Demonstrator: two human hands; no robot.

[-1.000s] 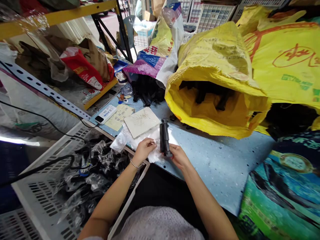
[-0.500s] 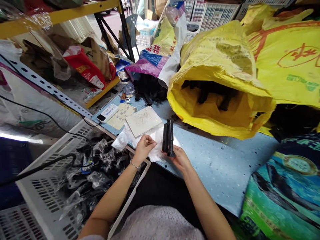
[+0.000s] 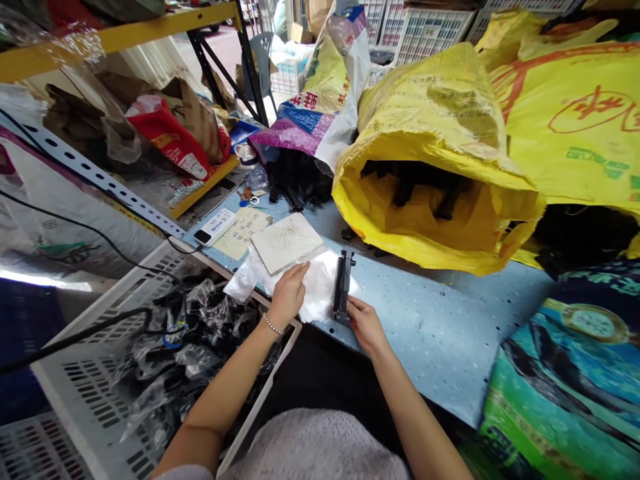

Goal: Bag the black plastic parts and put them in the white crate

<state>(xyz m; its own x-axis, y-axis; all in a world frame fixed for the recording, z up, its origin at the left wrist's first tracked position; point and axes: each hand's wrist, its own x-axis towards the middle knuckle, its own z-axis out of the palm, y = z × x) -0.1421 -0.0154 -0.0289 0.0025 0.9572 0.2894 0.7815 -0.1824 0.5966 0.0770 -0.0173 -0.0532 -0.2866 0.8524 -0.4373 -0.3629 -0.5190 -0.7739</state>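
My right hand [image 3: 366, 325] grips the lower end of a long black plastic part [image 3: 343, 285], held nearly upright over the front edge of the blue work table. Small lugs stick out at the part's top end. My left hand [image 3: 289, 293], with a beaded bracelet at its wrist, is at the near edge of a pale flat slab [image 3: 287, 241]. Its index finger points out toward the slab and I see nothing held; the other fingers are partly hidden. Thin, small brownish pieces lie scattered on the slab. Clear plastic bags [image 3: 320, 283] lie between my hands.
A yellow sack [image 3: 440, 247] with black parts inside opens toward me; a purple-white sack [image 3: 300, 133] stands beside it. At lower left, a white crate [image 3: 95, 373] holds bagged black parts. Keys [image 3: 247, 197], a bottle [image 3: 254, 170] and a paper note [image 3: 243, 233] sit at back left.
My left hand has moved slightly up toward the slab, its index finger now stretched out from a pinch. The black part has turned and shifted slightly right and down in my right hand.
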